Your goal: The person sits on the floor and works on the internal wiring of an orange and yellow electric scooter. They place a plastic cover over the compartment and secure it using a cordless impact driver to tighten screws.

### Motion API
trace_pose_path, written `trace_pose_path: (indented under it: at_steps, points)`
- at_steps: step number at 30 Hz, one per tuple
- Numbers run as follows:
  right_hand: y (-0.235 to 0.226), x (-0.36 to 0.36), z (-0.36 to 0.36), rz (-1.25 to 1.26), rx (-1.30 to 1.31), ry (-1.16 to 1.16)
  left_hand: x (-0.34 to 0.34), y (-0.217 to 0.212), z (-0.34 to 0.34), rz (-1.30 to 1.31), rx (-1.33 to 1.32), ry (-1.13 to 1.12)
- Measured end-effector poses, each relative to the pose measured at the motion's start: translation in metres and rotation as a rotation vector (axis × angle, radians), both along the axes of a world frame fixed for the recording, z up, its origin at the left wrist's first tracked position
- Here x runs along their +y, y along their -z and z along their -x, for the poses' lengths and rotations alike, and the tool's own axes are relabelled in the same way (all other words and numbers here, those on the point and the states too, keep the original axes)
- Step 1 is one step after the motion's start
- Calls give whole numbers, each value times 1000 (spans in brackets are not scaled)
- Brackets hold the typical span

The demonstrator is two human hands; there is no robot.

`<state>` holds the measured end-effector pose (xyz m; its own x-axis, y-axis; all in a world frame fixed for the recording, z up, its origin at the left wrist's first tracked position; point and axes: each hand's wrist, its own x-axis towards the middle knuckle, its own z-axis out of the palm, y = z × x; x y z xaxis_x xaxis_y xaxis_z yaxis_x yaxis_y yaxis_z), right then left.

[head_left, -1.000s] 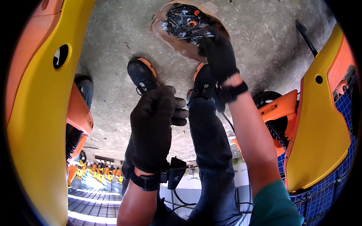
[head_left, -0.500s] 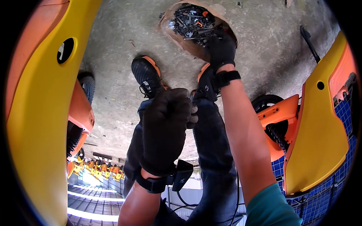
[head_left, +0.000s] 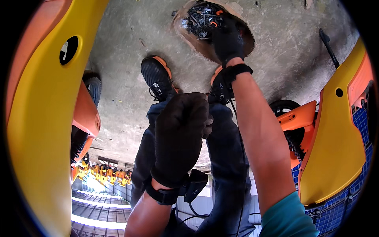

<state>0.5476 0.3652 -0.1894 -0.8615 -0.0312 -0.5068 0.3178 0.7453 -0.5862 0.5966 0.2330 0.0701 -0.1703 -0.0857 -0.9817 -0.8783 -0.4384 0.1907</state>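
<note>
Right hand (head_left: 227,39), in a black glove, reaches into a shallow brown container (head_left: 244,37) at top centre of the frame, fingers buried among small dark metal fasteners (head_left: 199,19); whether it grips any cannot be told. Left hand (head_left: 179,138), gloved, is clenched at centre frame above the concrete floor (head_left: 126,51).

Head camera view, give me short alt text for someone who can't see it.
A person's gloved right hand reaches into a brown bag of small dark hardware on a concrete floor, while the gloved left hand is curled shut above their legs, between yellow-and-orange ride-on toy cars.
</note>
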Motion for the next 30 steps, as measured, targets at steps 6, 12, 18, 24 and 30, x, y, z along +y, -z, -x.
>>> trace_pose_path:
  at_steps: [6,12,18,24,30]
  points:
    - [-30,3,-35,-26,-223,-365,1,2,0,-16,-11,9]
    - [-20,18,-19,-80,-100,-285,1,-1,4,-20,-16,101]
    - [-23,17,-15,-104,-202,-250,8,4,-3,77,16,-15]
    - [-20,16,-25,-150,-182,-404,2,0,-2,5,29,50]
    - [-32,6,-35,-154,8,-744,2,1,-2,37,17,8]
